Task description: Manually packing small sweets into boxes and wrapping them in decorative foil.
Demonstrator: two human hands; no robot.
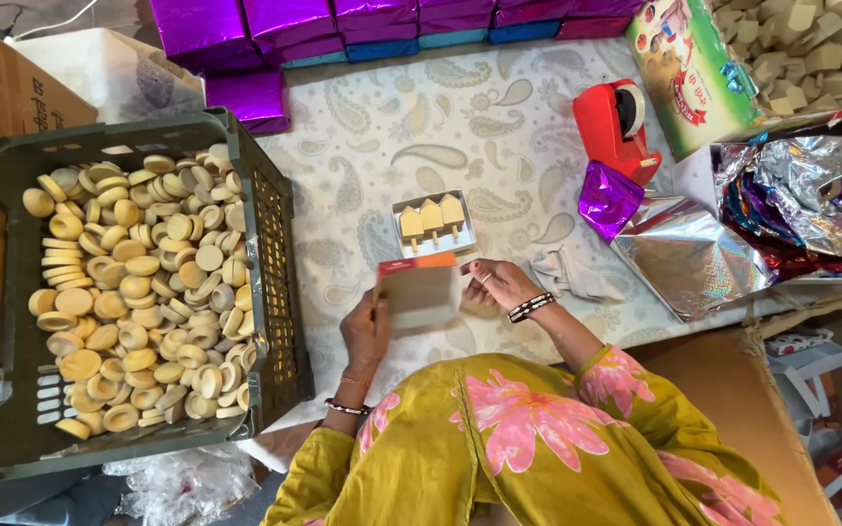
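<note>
A small flat carton (419, 292) sits held between both hands just above the desk (382, 146), long axis left to right. The left hand (364, 333) grips its left edge, the right hand (499, 284) pinches its right edge, with a tray of house-shaped pieces (432, 222) just beyond.

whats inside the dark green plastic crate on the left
The dark green plastic crate holds a heap of round tan discs, piled loosely, some flat and some on edge. The lower layers and the crate's bottom are covered.
</note>
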